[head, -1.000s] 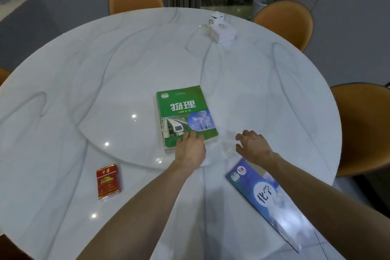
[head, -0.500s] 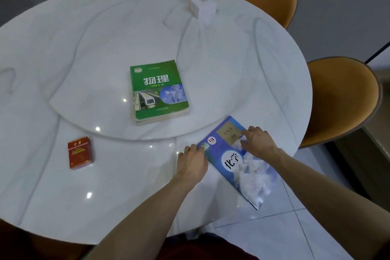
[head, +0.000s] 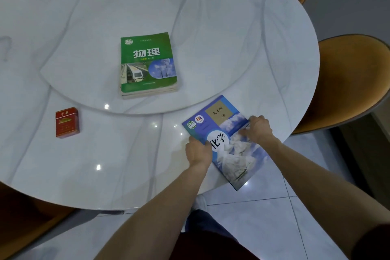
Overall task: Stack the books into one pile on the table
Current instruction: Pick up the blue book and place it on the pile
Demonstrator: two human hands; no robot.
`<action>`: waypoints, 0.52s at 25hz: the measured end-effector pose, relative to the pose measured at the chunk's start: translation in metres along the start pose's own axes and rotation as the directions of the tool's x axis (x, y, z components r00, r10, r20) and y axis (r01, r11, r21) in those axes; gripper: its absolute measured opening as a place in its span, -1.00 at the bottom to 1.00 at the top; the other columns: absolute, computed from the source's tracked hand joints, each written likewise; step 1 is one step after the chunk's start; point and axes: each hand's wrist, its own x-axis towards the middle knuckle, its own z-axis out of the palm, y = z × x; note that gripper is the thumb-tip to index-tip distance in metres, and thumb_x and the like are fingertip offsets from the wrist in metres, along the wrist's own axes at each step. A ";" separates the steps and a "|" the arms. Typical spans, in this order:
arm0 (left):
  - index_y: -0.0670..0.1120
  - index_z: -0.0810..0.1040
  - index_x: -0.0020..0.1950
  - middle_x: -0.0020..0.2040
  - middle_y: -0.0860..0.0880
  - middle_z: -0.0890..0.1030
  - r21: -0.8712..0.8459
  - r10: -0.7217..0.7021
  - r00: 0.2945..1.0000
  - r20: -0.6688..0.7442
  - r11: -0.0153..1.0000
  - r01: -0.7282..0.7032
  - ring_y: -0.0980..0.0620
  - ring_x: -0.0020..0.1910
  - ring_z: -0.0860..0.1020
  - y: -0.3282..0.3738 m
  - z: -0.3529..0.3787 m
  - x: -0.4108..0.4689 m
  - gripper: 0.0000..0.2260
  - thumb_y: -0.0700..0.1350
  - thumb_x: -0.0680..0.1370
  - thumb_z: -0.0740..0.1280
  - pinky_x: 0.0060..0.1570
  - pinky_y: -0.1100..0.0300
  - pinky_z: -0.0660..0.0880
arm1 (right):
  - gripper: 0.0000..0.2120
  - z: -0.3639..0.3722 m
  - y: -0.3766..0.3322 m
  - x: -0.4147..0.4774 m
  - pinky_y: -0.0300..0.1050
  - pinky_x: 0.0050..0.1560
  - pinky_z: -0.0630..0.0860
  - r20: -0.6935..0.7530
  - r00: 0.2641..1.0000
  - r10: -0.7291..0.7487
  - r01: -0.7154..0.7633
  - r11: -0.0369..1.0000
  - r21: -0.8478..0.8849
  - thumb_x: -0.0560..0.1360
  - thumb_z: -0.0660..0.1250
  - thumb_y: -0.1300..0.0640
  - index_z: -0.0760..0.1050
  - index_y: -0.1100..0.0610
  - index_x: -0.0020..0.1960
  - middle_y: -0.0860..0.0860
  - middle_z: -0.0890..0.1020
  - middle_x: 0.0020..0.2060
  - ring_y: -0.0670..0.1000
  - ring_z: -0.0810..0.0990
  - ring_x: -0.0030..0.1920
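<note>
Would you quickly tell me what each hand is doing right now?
Left hand: closed on the left edge of the blue book.
Right hand: closed on the same book's right edge.

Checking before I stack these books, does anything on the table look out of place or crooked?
The blue book lies askew, its near corner hanging past the table edge, with the left hand and right hand on it. The green book sits flat.
</note>
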 end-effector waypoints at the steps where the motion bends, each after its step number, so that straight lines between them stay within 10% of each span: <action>1: -0.27 0.45 0.18 0.14 -0.26 0.58 -0.120 -0.092 0.996 -0.010 0.989 0.090 -0.25 0.11 0.57 0.002 0.004 0.000 -0.71 -0.17 0.50 0.31 0.12 -0.10 0.56 | -0.50 0.000 -0.001 0.002 0.08 0.15 0.50 0.002 1.000 0.018 -0.018 1.000 0.010 0.43 0.39 -0.02 0.38 0.23 0.25 0.21 0.45 0.18 0.20 0.43 0.22; 5: -0.25 0.51 0.16 0.14 -0.22 0.62 -0.306 -0.199 0.979 0.039 0.930 0.202 -0.23 0.08 0.60 0.009 0.013 -0.002 -0.75 -0.26 0.49 0.30 0.07 -0.03 0.57 | -0.44 0.002 0.002 0.005 0.08 0.21 0.48 0.039 0.997 0.061 -0.063 0.996 0.058 0.40 0.45 0.01 0.35 0.23 0.27 0.21 0.44 0.21 0.19 0.42 0.25; 13: 0.06 0.29 0.39 0.07 -0.02 0.55 -0.233 0.170 0.984 0.052 0.960 -0.154 -0.04 0.01 0.53 0.013 0.005 -0.020 -0.55 -0.33 0.58 0.13 0.07 0.11 0.53 | -0.68 0.005 0.013 -0.007 -0.07 -0.12 0.45 0.035 0.995 0.093 -0.099 0.958 0.270 0.39 0.43 0.01 0.43 0.20 -0.04 0.19 0.58 0.01 0.16 0.52 -0.05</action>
